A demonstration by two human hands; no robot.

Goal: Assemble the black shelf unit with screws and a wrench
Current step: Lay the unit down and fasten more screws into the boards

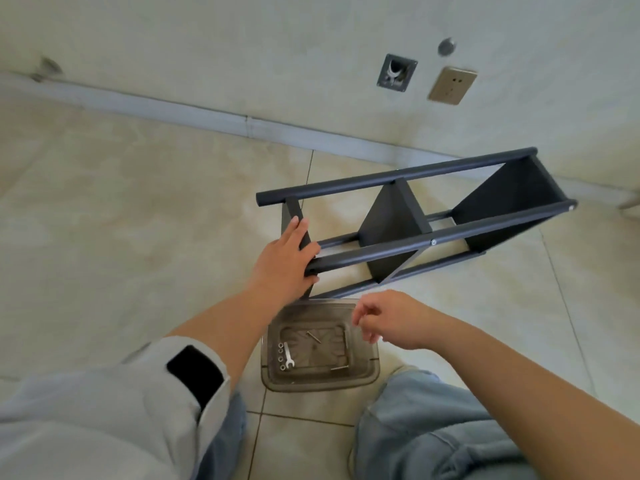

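Black metal shelf unit (412, 230) with round tube rails and flat panels, lying on its side on the beige tiled floor (138, 220) near the white wall (277, 46)

Left hand (282, 261) rests on the near end panel, fingers fairly straight, thumb by the lower rail. Right hand (384, 318) hovers above the clear smoky plastic tray (370, 375), fingers loosely curled, holding nothing visible. Tray sits just beside the shelf's near end, between the knees. In it: small silver wrench (289, 356) by a row of silver nuts (281, 356) at left; long thin screws (314, 337) lie loose. Beige socket (452, 85) on wall
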